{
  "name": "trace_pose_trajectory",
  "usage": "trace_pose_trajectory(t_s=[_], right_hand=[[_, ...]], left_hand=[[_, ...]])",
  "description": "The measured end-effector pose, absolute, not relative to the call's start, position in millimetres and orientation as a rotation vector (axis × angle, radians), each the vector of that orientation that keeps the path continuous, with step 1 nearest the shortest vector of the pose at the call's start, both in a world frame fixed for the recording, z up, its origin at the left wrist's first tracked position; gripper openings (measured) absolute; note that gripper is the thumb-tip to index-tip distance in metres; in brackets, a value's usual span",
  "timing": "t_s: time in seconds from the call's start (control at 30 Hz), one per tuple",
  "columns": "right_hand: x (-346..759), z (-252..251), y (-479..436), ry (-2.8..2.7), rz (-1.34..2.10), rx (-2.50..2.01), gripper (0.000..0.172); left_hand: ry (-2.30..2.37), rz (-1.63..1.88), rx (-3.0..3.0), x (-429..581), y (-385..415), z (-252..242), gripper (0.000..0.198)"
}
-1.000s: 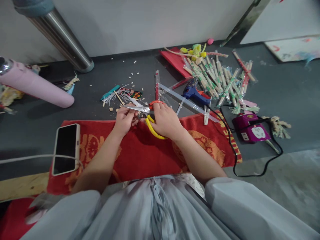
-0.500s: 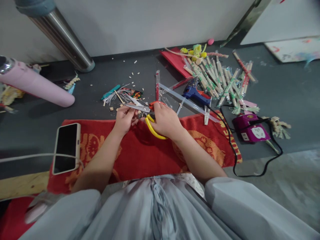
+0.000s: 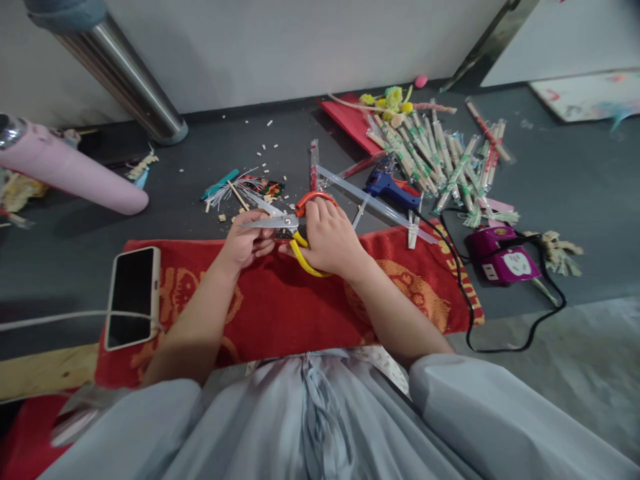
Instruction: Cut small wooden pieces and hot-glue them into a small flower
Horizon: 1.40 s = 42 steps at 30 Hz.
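Note:
My right hand [image 3: 334, 233] grips a pair of scissors [image 3: 270, 222] by its handles, one loop orange and the other yellow. The handles stand apart, and the blades point left, across the fingers of my left hand [image 3: 245, 239]. That hand is closed, thumb and fingers curled together just under the blades. Whatever it pinches is hidden or too small to name. Both hands are above the upper edge of a red towel [image 3: 295, 313]. Small pale cut bits [image 3: 223, 217] and a bundle of thin white strands [image 3: 231, 192] lie just beyond my left hand.
A blue glue gun [image 3: 393, 189] with a black cord lies right of my hands, below many wrapped sticks [image 3: 425, 153]. A purple power socket [image 3: 505, 257] is farther right. At left are a phone [image 3: 133, 297], a pink bottle [image 3: 75, 167] and a steel flask [image 3: 135, 80].
The scissors' handles have spread wider, the orange loop moving up. The blades sit slightly lower and farther left over my left hand, which has shifted a little left.

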State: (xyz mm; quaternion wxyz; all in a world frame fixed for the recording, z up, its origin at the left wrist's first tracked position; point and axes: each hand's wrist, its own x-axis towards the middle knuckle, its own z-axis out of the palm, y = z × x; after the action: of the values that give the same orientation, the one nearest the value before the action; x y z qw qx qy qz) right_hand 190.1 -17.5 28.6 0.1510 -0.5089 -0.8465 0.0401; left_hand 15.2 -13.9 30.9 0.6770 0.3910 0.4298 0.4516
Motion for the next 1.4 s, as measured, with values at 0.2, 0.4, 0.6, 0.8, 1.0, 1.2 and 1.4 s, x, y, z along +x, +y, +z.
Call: trace_pose_trajectory(t_s=[0.2,0.4,0.6,0.8,1.0,1.2,1.4], right_hand=[[190.7,33.0,-18.3,-2.462,0.186,-1.455,0.075],[190.5,38.6,-17.9,-2.471,0.312,-1.467,0.075],[190.6,37.2,-16.2,-2.468,0.422,-1.432,0.078],[191.1,38.6,-17.4,-2.467,0.451,-1.426,0.084],[190.6,39.2,-17.2,-2.457,0.468,-1.453,0.082],[190.0,44.6,-16.8,-2.462,0.527,-1.524,0.074],[188.9,40.4,-18.9,-2.453,0.421,-1.526,0.076]], left_hand=[[0.891,0.924,0.824,10.9,-13.0,32.6,0.032],[0.863,0.965,0.815,12.7,-15.3,32.4,0.035],[0.915,0.936,0.761,14.9,-14.2,35.1,0.034],[0.893,0.946,0.734,18.3,-14.5,37.9,0.03],[0.889,0.992,0.773,19.1,-13.8,34.9,0.031],[0.933,1.023,0.83,17.3,-11.4,30.6,0.033],[0.935,1.032,0.918,16.9,-11.1,25.9,0.04]])
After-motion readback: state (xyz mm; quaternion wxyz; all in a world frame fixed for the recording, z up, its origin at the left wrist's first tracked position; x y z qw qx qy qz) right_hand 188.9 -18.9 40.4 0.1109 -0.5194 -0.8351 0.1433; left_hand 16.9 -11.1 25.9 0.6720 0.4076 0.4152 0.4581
